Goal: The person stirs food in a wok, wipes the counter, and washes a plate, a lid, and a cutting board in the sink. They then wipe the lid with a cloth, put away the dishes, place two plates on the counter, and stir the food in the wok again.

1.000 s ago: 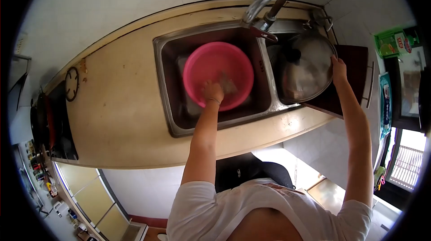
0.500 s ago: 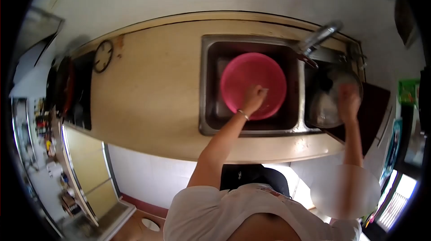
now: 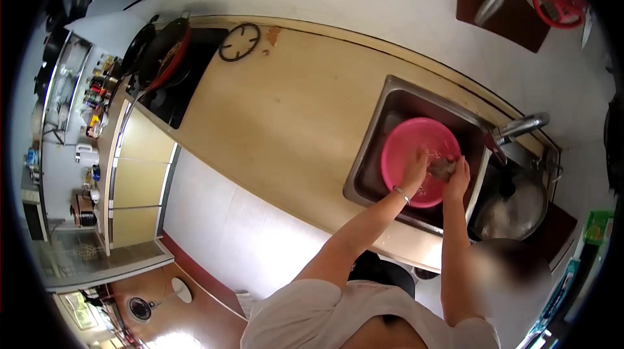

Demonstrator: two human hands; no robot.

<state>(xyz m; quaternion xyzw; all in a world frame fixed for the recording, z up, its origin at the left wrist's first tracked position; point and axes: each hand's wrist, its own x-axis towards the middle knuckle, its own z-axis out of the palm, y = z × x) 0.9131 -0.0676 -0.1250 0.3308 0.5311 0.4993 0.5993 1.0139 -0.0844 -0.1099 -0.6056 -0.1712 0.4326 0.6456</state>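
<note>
My left hand (image 3: 415,172), with a bracelet at its wrist, is inside the pink basin (image 3: 390,156). My right hand (image 3: 459,178) is over the basin's right side. Between the two hands is a small, limp grey-brown thing (image 3: 442,168), too blurred to name. The fingers of my right hand close on its right end, and those of my left hand grip its left side. Water with a few bubbles shows in the basin, which stands in the large sink bowl (image 3: 364,176).
The faucet (image 3: 523,126) rises behind the sink's right side. A large metal pan or lid (image 3: 513,212) lies in the smaller bowl. To the left stretches the counter (image 3: 286,115), with a black burner ring (image 3: 240,42) and a red wok (image 3: 170,56) on the stove.
My right hand has moved left from the metal pan to the basin and meets my left hand at the grey-brown thing. The view has turned, showing more of the kitchen's left side.
</note>
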